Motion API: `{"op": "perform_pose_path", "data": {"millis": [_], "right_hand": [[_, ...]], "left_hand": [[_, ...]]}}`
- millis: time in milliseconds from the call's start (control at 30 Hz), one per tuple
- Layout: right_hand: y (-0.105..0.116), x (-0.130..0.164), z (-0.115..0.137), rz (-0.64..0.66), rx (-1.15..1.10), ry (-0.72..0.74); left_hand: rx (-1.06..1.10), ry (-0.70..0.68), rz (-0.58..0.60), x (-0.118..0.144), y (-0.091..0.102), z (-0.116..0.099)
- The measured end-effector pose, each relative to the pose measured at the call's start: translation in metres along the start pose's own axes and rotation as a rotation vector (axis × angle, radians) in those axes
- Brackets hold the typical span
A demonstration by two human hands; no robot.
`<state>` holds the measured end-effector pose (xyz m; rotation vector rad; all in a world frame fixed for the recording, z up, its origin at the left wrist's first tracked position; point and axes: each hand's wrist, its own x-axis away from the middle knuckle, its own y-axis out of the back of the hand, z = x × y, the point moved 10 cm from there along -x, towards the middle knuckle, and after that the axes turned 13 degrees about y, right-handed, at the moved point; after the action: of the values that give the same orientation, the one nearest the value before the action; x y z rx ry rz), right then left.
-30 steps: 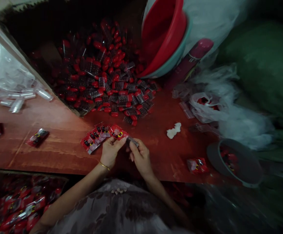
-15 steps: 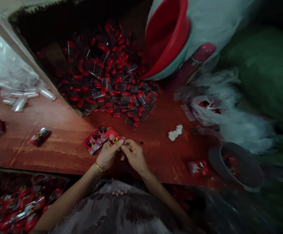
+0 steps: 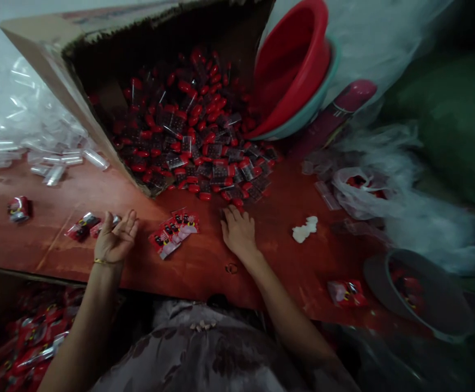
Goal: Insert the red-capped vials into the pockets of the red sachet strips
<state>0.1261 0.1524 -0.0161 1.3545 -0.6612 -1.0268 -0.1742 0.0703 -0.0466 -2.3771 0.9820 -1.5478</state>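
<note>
One shiny red plastic packet (image 3: 97, 229), seemingly finished, was newly left beside the spread, empty left hand (image 3: 117, 239); red-ended clear cases (image 3: 221, 170) were neared by the half-curled right hand (image 3: 238, 230), hold unclear.

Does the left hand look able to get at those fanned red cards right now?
Probably yes: the left hand is open, palm up, just left of the fanned red cards, and only tabletop shows between them.
</note>
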Motion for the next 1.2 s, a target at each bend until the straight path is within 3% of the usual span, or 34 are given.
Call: {"op": "perform_pose_path", "data": {"millis": [100,200,300,400,500,600,700,800,867,1033,1100,1200], "right_hand": [[0.000,0.020,0.005,0.009,-0.043,0.086],[0.002,0.039,0.008,-0.030,-0.106,0.130],[0.003,0.052,0.009,-0.082,-0.146,0.144],[0.010,0.059,0.012,-0.183,-0.196,0.153],[0.026,0.062,0.017,-0.331,-0.275,0.136],[0.034,0.054,0.023,-0.393,-0.483,0.077],[0.022,0.036,0.026,-0.342,-0.736,-0.060],[0.009,0.019,0.025,-0.351,-0.961,-0.170],[0.005,0.012,0.022,-0.406,-1.099,-0.203],[-0.004,0.011,0.018,-0.439,-1.230,-0.203],[-0.008,0.013,0.016,-0.436,-1.192,-0.208],[-0.014,0.012,0.018,-0.395,-1.139,-0.186]], "left_hand": [[-0.370,-0.123,0.129,0.008,-0.031,0.020],[-1.065,-0.546,0.264,0.028,-0.086,0.048],[-1.651,-0.991,0.183,0.038,-0.119,0.075],[-1.959,-1.162,0.119,0.029,-0.128,0.091],[-1.990,-1.206,0.095,0.029,-0.125,0.091],[-1.860,-1.209,0.060,0.039,-0.123,0.084],[-1.728,-1.207,0.082,0.055,-0.125,0.083],[-1.616,-1.174,0.208,0.068,-0.132,0.089],[-1.490,-1.084,0.262,0.069,-0.132,0.089],[-1.188,-0.640,0.346,0.035,-0.120,0.095],[-1.265,-0.657,0.379,0.030,-0.126,0.102],[-1.524,-0.785,0.365,0.031,-0.134,0.114]]}}
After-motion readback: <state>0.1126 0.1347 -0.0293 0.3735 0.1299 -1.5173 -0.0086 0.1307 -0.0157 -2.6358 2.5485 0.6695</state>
